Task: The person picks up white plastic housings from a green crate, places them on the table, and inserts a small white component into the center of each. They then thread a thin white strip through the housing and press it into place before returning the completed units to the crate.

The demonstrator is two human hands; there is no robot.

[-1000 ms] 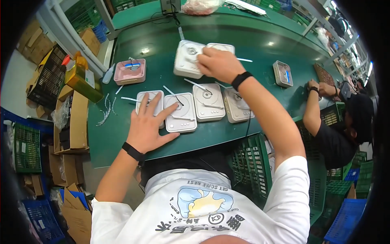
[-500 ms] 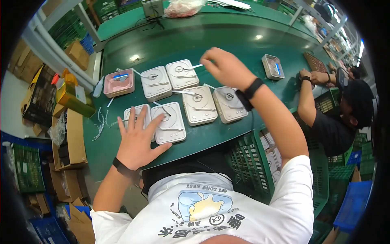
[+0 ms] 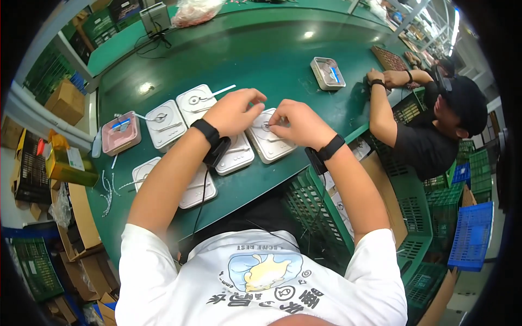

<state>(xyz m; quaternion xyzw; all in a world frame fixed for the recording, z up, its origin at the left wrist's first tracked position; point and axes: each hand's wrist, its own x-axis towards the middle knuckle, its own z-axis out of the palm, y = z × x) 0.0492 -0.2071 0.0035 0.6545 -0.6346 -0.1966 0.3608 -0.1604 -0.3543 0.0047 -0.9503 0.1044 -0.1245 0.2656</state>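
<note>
I see both hands pinching at a white square unit (image 3: 269,142): left hand (image 3: 235,111), right hand (image 3: 296,122). Green table (image 3: 261,60) beyond lies open.

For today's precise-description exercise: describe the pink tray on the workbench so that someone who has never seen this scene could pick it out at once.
Start at the long green workbench and find the cluster of white square plates in front of the person. The pink tray sits at the far left end of that cluster. It alone is pink and raised-rimmed, holding a small blue item; its neighbours are flat and white.
</note>
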